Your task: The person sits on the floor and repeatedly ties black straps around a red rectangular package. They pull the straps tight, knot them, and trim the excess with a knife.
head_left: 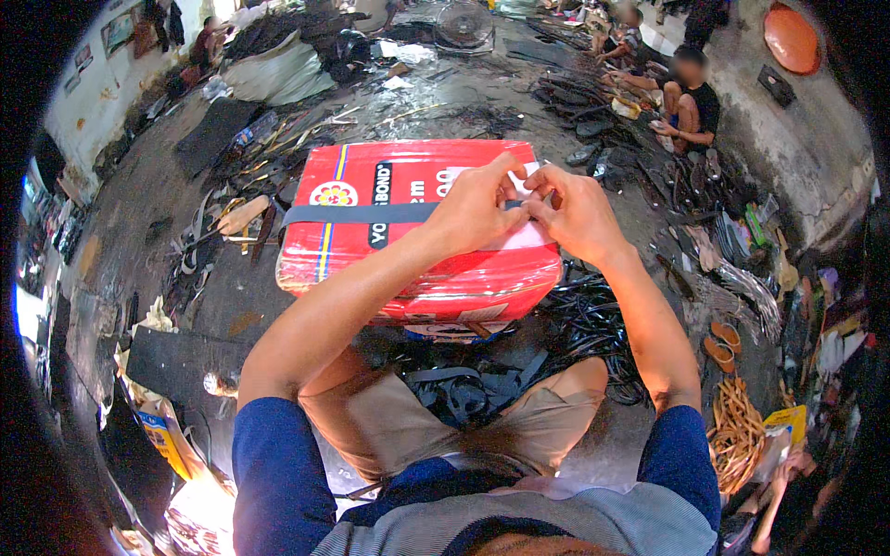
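Observation:
In front of my crossed legs stands a red, plastic-wrapped box [320,250]. A flat dark grey strap [371,214] lies across its top from the left edge towards my hands. My left hand [475,206] is closed, its fingers pinching the strap near the box's right side. Close beside it, my right hand [577,215] is closed too, with thumb and forefinger pinched at the strap's end. The fingertips hide most of that end; only a short dark bit shows between the hands. Under them is a pale pink patch [524,239] on the box top.
Black strips [593,320] lie tangled right of the box, and dark straps [464,394] between my legs. Tan strips [737,435] and brown sandals [721,347] are at the right. A person [691,102] sits at the far right beside dark pieces. A fan [464,26] stands far back.

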The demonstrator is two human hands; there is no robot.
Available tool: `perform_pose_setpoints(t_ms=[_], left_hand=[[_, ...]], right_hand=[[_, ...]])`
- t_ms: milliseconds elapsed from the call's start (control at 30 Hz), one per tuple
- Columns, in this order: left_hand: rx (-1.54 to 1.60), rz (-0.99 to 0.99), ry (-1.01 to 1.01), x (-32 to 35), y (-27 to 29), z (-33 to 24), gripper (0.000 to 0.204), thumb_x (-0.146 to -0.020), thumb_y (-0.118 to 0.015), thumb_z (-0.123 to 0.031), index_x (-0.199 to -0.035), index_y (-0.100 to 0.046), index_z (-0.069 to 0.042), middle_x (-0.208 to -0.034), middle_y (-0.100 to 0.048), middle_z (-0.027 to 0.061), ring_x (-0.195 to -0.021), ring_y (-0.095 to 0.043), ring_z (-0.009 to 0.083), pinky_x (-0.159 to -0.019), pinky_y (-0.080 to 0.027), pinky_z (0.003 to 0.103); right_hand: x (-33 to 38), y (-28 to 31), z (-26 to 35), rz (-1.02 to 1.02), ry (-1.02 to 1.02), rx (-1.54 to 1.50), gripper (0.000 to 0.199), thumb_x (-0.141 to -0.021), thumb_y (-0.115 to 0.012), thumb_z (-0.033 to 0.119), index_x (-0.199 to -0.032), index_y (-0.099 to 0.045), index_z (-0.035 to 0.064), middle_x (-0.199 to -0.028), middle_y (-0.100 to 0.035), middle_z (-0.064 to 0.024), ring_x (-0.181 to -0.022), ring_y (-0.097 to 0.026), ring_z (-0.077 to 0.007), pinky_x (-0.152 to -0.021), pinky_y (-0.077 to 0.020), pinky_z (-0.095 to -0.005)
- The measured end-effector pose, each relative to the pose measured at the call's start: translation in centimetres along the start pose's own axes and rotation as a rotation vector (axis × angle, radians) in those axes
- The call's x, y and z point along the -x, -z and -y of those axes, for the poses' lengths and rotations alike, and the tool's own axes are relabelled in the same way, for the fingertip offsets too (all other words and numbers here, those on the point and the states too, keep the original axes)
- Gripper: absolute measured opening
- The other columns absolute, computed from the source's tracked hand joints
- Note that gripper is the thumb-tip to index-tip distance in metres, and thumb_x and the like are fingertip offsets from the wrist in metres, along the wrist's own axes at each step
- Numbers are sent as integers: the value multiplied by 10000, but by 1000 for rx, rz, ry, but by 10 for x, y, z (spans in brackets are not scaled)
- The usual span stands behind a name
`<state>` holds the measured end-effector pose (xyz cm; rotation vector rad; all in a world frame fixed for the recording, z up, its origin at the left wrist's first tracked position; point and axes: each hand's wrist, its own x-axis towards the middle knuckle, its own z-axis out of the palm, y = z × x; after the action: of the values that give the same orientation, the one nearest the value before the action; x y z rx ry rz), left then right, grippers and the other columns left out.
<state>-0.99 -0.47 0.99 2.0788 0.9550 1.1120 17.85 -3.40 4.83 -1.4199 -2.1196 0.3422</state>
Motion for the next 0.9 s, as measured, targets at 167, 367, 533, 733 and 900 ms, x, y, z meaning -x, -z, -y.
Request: perform_pose_setpoints(t_ms=[167,367,533,733,900], left_hand=[[-18,-84,-75,10,-13,18,178,-825,-779,-158,-935,-706,-39,-860,-685,100,-759,-669,200,-687,-533,354],[-118,-133,-183,17,-16,11,140,-802,-762,-126,-890,-714,-28,-839,-637,112,-737,-647,255,-674,-526,369],[-142,-88,-211,18,-12,13,162,-798,-781,-144,-919,-736,-45,-845,-643,112,-776,-654,249,-686,-526,372],[-33,-75,-76,15,-9,16,165,-785,-801,-155,-908,-767,-50,-870,-674,121,-799,-672,252,-706,-527,362],[16,-104,-67,15,-11,15,142,-790,-786,-149,-882,-767,-44,-863,-693,129,-784,-680,246,-731,-538,368]], right_hand=[[12,-3,-9,-180,274,199,161,-845,-726,211,-954,-692,98,-908,-673,-89,-889,-666,-314,-774,-536,-425],[23,-2,-13,-191,314,146,129,-840,-737,189,-916,-719,87,-879,-615,-78,-841,-655,-303,-733,-537,-416],[23,3,-15,-104,364,191,134,-831,-747,171,-912,-725,67,-894,-598,-100,-815,-656,-313,-721,-537,-426],[4,8,-24,2,351,-20,152,-782,-791,171,-869,-742,56,-879,-593,-87,-736,-611,-254,-667,-502,-364],[12,-2,-25,-111,201,-40,149,-767,-808,148,-884,-757,69,-798,-590,-64,-695,-571,-188,-620,-458,-333]])
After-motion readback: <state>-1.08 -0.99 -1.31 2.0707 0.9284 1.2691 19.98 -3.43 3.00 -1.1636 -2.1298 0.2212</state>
